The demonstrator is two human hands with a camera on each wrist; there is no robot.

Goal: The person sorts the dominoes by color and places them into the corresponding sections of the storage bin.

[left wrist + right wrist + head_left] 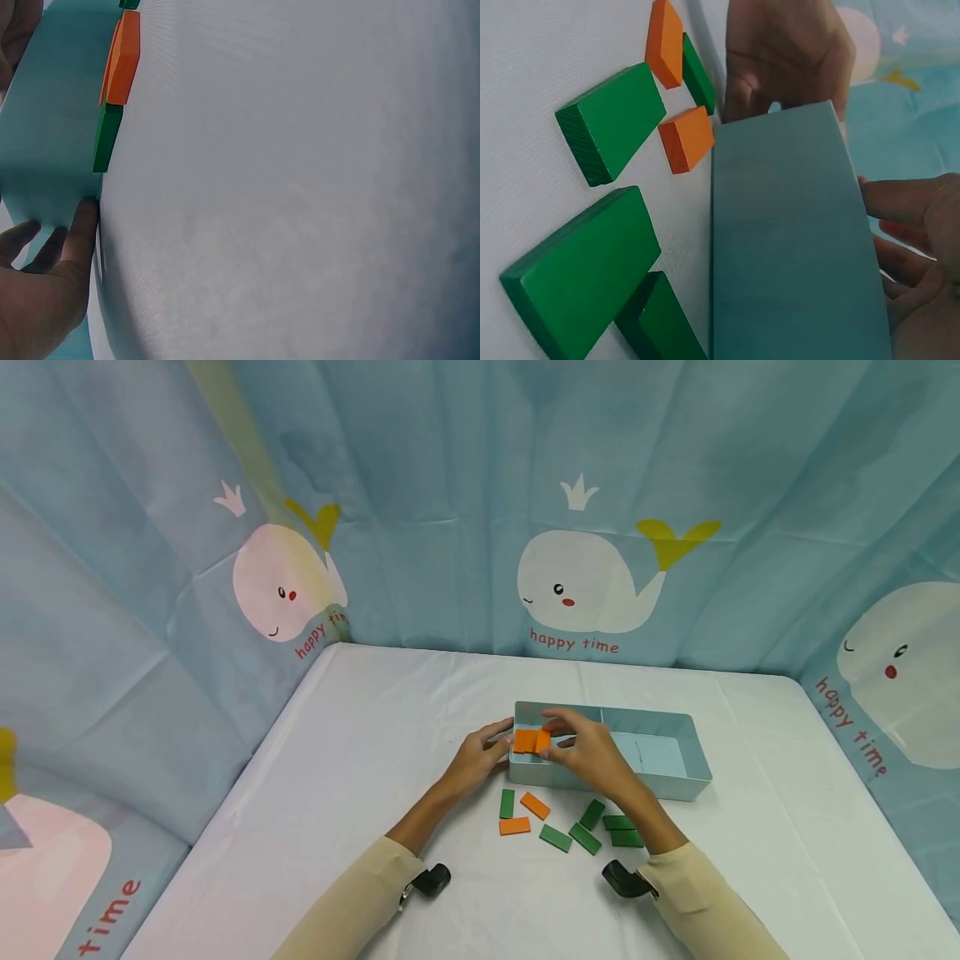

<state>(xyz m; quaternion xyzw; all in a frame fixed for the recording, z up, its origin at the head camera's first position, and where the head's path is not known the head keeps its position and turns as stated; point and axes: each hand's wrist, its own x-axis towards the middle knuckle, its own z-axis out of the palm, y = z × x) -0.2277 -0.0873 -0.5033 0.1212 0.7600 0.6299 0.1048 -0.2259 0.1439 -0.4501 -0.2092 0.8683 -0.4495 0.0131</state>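
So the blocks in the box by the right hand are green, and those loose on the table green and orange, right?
Not green: the head view shows orange blocks in the box by the right hand. The loose blocks on the table are green and orange.

A: How are the arms recorded?
B: Both are extended forward and angled inward. The left forearm [426,814] is left bare beyond the left sleeve [363,881]; the right forearm [651,817] is likewise bared beyond the right sleeve [701,897].
A: Left hand [474,763]?
B: Fingers are pointed forward, nearly straight and slightly parted, as is confirmed in the left wrist view.
A: Right hand [591,753]?
B: It is turned leftward; the fingers are bent and opposed to the thumb in a pinch.
A: Spacing?
B: The hands are held near each other, apart.
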